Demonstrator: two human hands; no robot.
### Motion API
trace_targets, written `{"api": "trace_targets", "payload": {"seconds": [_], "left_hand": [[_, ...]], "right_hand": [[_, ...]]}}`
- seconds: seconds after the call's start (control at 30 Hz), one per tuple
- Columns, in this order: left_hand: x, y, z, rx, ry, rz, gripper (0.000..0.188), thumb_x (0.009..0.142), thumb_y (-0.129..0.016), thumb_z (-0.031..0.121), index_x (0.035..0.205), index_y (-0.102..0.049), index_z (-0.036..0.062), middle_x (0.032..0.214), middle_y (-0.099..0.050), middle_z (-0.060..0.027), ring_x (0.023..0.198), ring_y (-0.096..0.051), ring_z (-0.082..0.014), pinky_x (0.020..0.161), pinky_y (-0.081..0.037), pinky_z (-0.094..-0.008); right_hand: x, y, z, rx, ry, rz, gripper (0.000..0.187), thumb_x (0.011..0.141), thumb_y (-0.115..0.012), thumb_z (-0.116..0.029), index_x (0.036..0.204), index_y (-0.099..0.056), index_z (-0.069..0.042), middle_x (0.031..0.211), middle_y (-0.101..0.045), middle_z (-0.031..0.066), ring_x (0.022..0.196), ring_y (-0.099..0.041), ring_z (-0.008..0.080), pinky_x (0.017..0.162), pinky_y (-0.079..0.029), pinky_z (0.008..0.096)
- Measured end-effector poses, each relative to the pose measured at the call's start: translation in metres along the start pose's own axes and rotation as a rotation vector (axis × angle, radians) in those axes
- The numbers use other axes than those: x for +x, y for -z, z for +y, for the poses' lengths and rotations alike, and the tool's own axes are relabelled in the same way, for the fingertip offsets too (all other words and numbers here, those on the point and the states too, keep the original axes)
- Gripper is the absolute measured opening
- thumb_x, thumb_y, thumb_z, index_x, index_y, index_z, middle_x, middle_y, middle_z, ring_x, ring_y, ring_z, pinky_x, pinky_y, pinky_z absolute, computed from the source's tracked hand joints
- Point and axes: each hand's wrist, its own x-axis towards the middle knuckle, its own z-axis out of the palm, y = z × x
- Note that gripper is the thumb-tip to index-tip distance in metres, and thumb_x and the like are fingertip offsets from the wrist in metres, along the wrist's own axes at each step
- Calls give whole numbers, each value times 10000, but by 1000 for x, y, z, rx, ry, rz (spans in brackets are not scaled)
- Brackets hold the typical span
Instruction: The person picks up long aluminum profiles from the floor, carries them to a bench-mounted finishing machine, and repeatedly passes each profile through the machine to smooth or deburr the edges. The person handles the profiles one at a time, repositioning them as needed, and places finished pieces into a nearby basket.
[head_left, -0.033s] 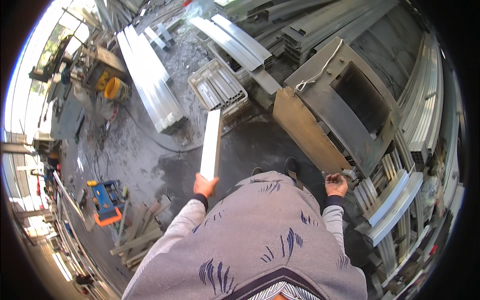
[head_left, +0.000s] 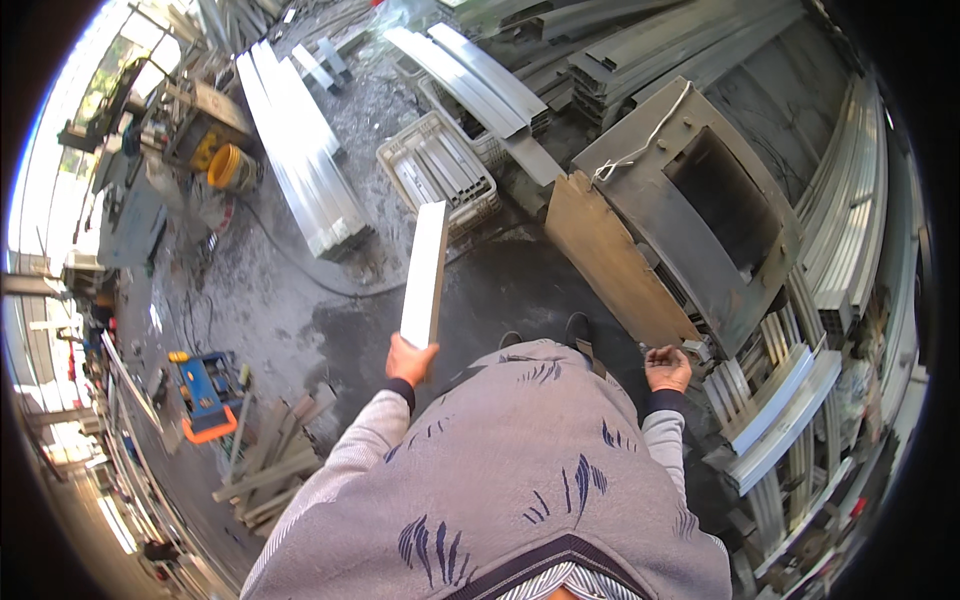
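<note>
My left hand (head_left: pixel 410 360) grips the near end of a short, flat, pale metal profile (head_left: pixel 425 268), which points away from me over the dark floor. My right hand (head_left: pixel 668 368) hangs at my right side with its fingers curled. Whether it holds something small is unclear. It is close to the lower corner of a grey metal cabinet (head_left: pixel 700 200) and a brown board (head_left: pixel 608 262) that leans against the cabinet. My grey patterned top fills the lower middle of the view.
A pale plastic crate (head_left: pixel 440 175) of short profiles stands ahead. A long bundle of profiles (head_left: pixel 300 150) lies to the left, near a yellow reel (head_left: pixel 228 168). A blue machine (head_left: pixel 205 392) and offcuts (head_left: pixel 268 470) are lower left. Stacked profiles (head_left: pixel 790 405) crowd the right.
</note>
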Motion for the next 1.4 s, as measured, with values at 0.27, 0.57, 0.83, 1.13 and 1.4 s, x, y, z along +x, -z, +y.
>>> {"api": "trace_targets", "payload": {"seconds": [0.27,0.57,0.83,1.13,1.4], "left_hand": [[-13,21,131,-284,-373,-155,932,700,-883,471,1393,-495,-16,1248,-679,-252,1141,-682,-385,959,-547,-460],[-63,24,266,-660,-731,-813,962,734,-875,466,1414,-477,-84,1284,-615,-237,1190,-616,-298,1024,-490,-367],[-96,-2,281,-240,-915,-752,615,841,-750,220,1387,-546,24,1256,-663,-254,1176,-642,-431,995,-524,-476],[-100,-50,333,-75,-852,-518,354,844,-749,136,1128,-582,5,1012,-721,-227,995,-699,-434,863,-550,-531],[-73,-121,390,-205,-605,-942,451,821,-871,262,1103,-687,-38,947,-758,-160,857,-737,-191,759,-590,-377]], "right_hand": [[-76,-149,55,-568,-110,-498,551,906,-717,-174,1438,-581,-134,1092,-679,61,919,-647,217,901,-542,444],[-171,-276,120,-781,188,-1066,825,848,-686,-70,1582,-311,-48,1431,-550,200,1322,-572,366,1112,-475,514],[-159,-241,100,-787,763,-508,906,928,-793,-198,1617,-222,-58,1389,-527,184,1159,-619,295,1037,-526,471],[-84,-246,74,-816,845,-264,850,897,-833,-205,1533,-310,6,1382,-530,141,1197,-570,249,1029,-504,424],[-40,-268,23,-1431,1102,92,1152,767,-866,-425,1541,-236,149,1429,-475,338,1326,-502,452,1155,-409,488]]}}
